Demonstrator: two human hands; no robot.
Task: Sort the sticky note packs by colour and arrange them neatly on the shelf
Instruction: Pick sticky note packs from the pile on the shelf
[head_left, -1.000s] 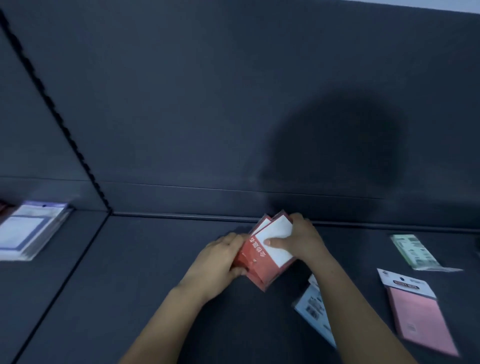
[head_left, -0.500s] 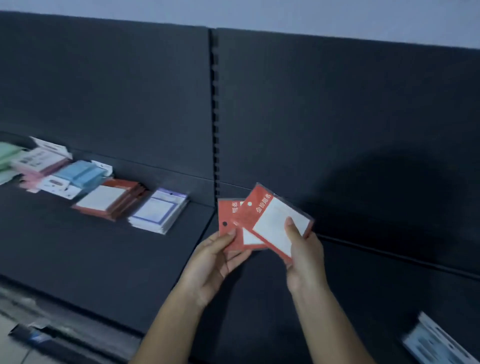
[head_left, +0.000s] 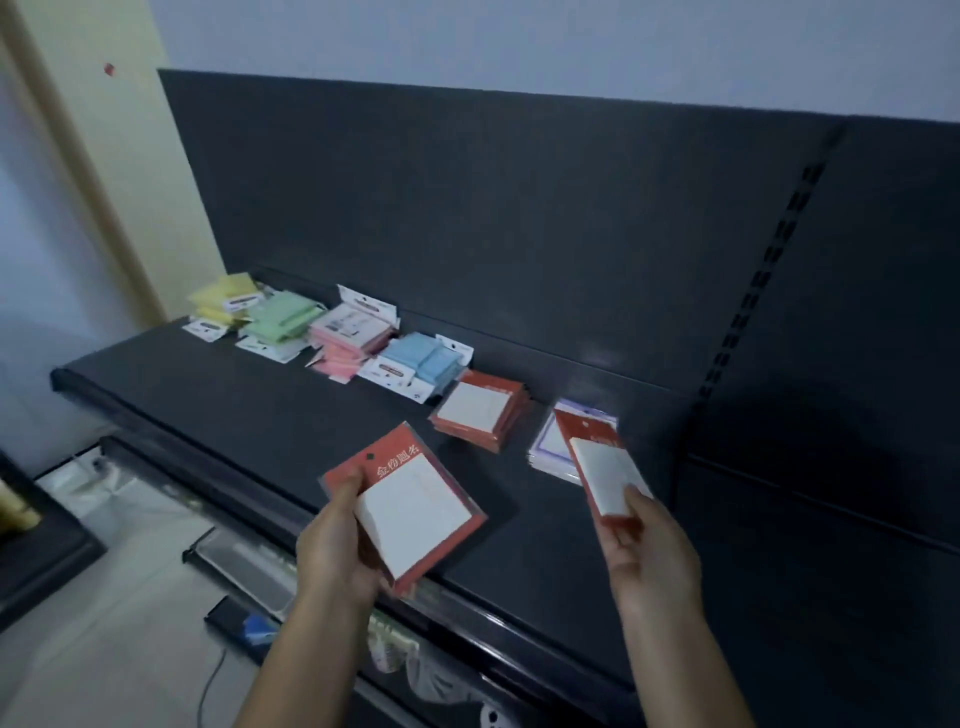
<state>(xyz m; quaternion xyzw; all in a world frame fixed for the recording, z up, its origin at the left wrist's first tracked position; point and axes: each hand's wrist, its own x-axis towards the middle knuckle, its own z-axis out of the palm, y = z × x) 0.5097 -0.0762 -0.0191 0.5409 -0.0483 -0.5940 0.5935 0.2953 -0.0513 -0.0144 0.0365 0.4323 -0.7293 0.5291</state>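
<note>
My left hand (head_left: 337, 551) holds a red-and-white pack (head_left: 410, 514) flat above the shelf's front edge. Another red pack (head_left: 602, 467) is pinched at its lower end by my right hand (head_left: 649, 551) and hangs in front of the purple-bordered pile (head_left: 550, 447). On the dark shelf (head_left: 249, 415) a row of sorted piles runs from the back left: yellow (head_left: 223, 299), green (head_left: 283, 319), pink (head_left: 348, 338), blue (head_left: 426, 361) and a red stack (head_left: 480, 410).
The shelf's dark back panel (head_left: 519, 234) rises behind the piles, with a slotted upright (head_left: 753, 306) to the right. Below the shelf's front edge lie a lower rail, a phone-like object (head_left: 241, 621) and a cable on the floor.
The view has swung left, bringing all the sorted piles into sight. My hands have moved apart, splitting the red packs: one now in each hand, carried toward the red stack.
</note>
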